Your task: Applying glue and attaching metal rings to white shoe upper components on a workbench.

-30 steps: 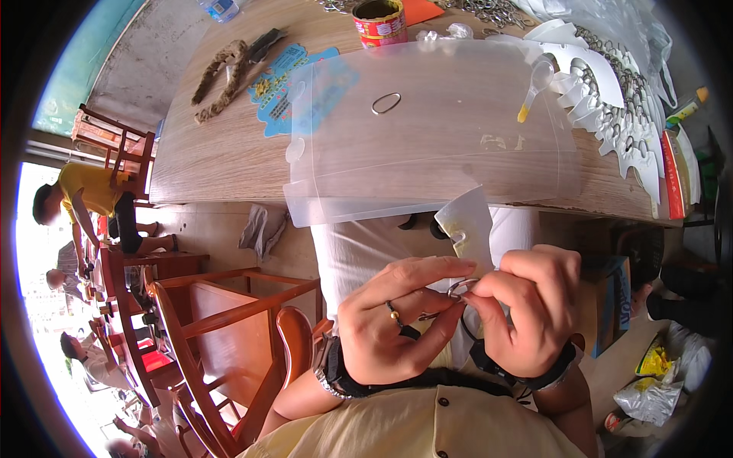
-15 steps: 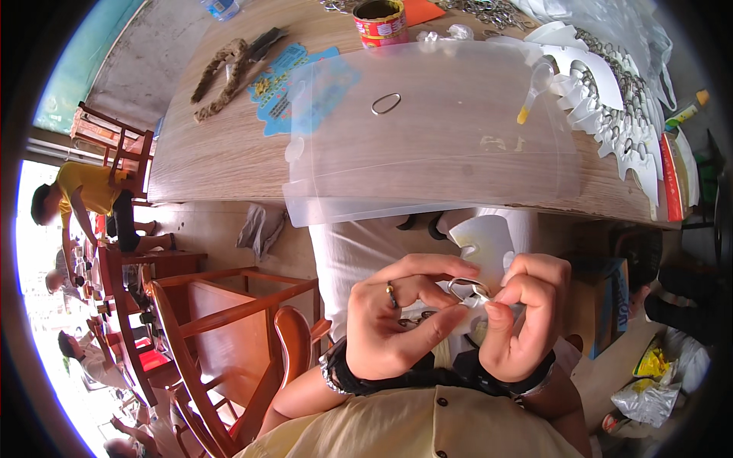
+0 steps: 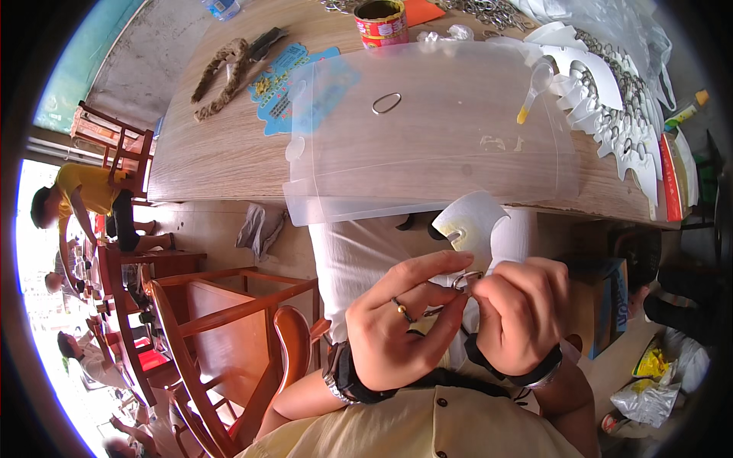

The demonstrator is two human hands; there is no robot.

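Observation:
My left hand (image 3: 405, 328) pinches a small metal ring (image 3: 459, 282) between thumb and fingertips, above my lap. Close against it, my right hand (image 3: 521, 317) is closed, its thumb and forefinger on the other side of the ring. A curved white piece of card (image 3: 477, 225) with a notched edge and a yellowish smear sticks up beyond my fingers. The right fingers appear to grip its lower end, which they hide. A loose oval metal ring (image 3: 386, 104) lies on the translucent plastic sheet (image 3: 427, 168) at the table's near side.
A clear spoon with a yellow tip (image 3: 530, 98) lies on the sheet. At right are white cards lined with metal rings (image 3: 622, 126). Farther back stands a red tin (image 3: 381, 27); a blue card (image 3: 279, 107) and brown furry loop (image 3: 221, 84) lie left. A wooden chair (image 3: 229, 328) stands beside me.
My hands have drawn closer together, and the right fingers have curled farther over. The white card has swung upward and slightly left, while the ring has turned between my fingertips.

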